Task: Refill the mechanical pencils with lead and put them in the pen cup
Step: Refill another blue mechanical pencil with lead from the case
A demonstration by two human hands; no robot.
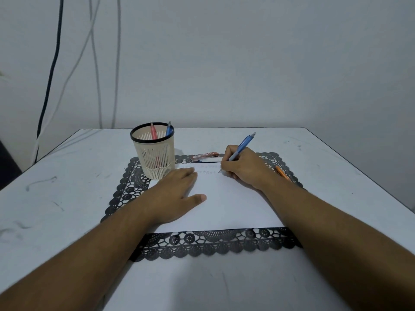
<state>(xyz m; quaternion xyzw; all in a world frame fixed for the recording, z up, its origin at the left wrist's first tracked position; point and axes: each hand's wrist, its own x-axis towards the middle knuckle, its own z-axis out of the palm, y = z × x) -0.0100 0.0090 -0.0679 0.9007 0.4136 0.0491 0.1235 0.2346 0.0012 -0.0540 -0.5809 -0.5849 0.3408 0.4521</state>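
— Where's the pencil now?

— The blue mechanical pencil is pinched in the right hand, tip down on the white paper sheet, barrel leaning up and away to the right.

— And the cup?

— The cream slotted plastic pen cup stands to the left, beyond the left hand, which lies flat, fingers straight, on the paper. I'd say the right hand must carry across leftward. An orange pencil lies just behind that wrist.
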